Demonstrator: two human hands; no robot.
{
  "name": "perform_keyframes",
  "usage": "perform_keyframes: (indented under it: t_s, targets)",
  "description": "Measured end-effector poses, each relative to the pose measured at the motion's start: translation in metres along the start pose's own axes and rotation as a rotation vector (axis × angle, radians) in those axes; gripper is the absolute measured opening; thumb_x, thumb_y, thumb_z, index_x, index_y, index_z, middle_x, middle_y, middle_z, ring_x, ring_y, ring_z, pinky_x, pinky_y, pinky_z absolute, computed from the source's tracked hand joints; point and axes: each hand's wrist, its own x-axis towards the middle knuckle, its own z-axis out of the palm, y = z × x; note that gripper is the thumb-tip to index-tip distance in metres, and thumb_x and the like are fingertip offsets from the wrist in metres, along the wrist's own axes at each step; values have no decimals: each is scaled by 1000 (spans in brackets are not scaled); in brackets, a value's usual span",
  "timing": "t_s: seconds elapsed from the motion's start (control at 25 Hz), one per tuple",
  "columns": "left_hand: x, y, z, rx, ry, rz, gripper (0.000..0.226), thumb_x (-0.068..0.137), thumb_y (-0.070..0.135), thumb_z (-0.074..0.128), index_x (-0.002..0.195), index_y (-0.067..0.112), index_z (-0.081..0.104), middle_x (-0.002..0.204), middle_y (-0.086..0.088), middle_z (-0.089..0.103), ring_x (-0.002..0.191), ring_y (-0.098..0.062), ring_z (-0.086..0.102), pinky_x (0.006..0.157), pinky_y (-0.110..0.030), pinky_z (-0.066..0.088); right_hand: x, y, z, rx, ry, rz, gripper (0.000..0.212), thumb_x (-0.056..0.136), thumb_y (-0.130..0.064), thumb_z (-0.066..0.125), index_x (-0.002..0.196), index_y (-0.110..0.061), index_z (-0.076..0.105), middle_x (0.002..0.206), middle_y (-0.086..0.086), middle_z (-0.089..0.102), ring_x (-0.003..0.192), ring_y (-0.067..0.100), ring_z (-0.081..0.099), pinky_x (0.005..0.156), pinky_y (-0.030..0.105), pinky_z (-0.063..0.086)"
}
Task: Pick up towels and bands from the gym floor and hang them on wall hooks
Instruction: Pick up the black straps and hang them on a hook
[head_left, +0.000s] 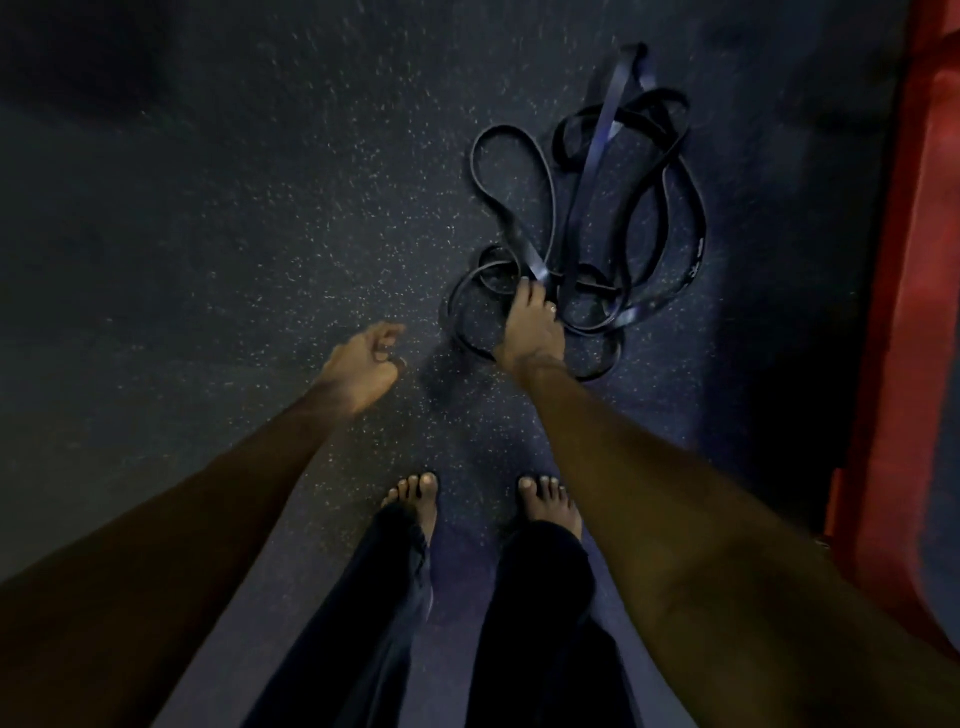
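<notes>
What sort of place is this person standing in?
Most likely a gym. The floor is dark speckled rubber, a tangle of bands lies on it at the right hand, and something red, perhaps a mat, lines the right edge.

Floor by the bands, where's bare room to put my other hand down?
Bare floor lies left of the bands, around the left hand, and between feet and tangle. Crowded: right hand in the loops, red edge close beside.
</notes>
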Motion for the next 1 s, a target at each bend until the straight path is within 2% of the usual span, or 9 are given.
perform_keyframes:
  t_s: [0.04, 0.12, 0.24, 0.36, 0.44, 0.6, 0.76, 0.92, 1.0]
  targets:
    - [7, -5, 2, 8, 1, 7, 52, 91, 12, 59, 138, 35, 50, 129, 10, 56, 116, -15, 56, 101, -37, 47, 7, 1, 6, -70, 4, 44, 94, 86, -30, 73, 155, -6, 14, 159, 12, 23, 142, 33, 30, 111, 45, 35]
    - [12, -12, 4, 24, 5, 2, 53, 92, 13, 59, 140, 32, 49, 131, 8, 56, 118, -16, 55, 103, -36, 45, 10, 6, 15, -335, -90, 53, 64, 94, -30, 59, 149, -10, 34, 152, 9, 38, 139, 30, 33, 111, 45, 30]
    - [5, -14, 8, 38, -8, -26, 53, 91, 12, 59, 140, 32, 49, 135, 5, 57, 114, -15, 55, 100, -32, 43, -11, 27, 18, -549, -227, -14, 33, 96, -24, 53, 128, -18, 59, 133, 5, 59, 130, 27, 45, 111, 45, 24]
    - [-12, 1, 10, 12, -37, -14, 53, 91, 9, 58, 138, 30, 49, 137, 3, 55, 114, -15, 55, 94, -28, 42, -50, 45, 0, -372, -323, -104, 21, 96, -33, 50, 107, -17, 58, 119, 8, 65, 119, 29, 56, 116, 52, 14]
    - [-29, 19, 7, 0, -39, -11, 51, 91, 8, 58, 136, 29, 51, 136, 3, 56, 114, -15, 55, 94, -28, 42, -78, 46, -16, -166, -353, -141, 33, 97, -43, 45, 110, -14, 55, 118, 11, 64, 116, 31, 56, 117, 55, 13]
    - [-89, 76, -18, -38, -41, 10, 48, 90, 10, 60, 134, 30, 53, 130, 5, 57, 108, -14, 55, 101, -34, 45, -138, 25, -86, 151, -273, -146, 40, 93, -55, 52, 112, -20, 58, 120, 12, 65, 115, 32, 57, 106, 48, 31]
    - [-172, 143, -68, -83, -22, 79, 45, 92, 14, 61, 134, 28, 54, 127, 7, 55, 108, -13, 55, 95, -26, 44, -209, -3, -195, 354, -67, -163, 30, 91, -46, 60, 103, -19, 64, 103, 9, 70, 99, 30, 64, 84, 35, 50]
    - [-282, 204, -137, -35, 1, 185, 47, 92, 14, 58, 138, 26, 52, 134, 3, 55, 110, -13, 54, 89, -24, 41, -310, -19, -321, 439, 65, -157, 31, 92, -42, 62, 104, -14, 67, 90, 4, 66, 85, 21, 60, 74, 32, 44]
    - [-332, 221, -168, -27, 23, 222, 47, 92, 14, 59, 138, 24, 52, 138, 0, 54, 118, -17, 55, 93, -25, 41, -365, -18, -380, 413, 100, -207, 28, 90, -44, 64, 88, -16, 67, 81, 2, 65, 80, 20, 61, 70, 34, 46]
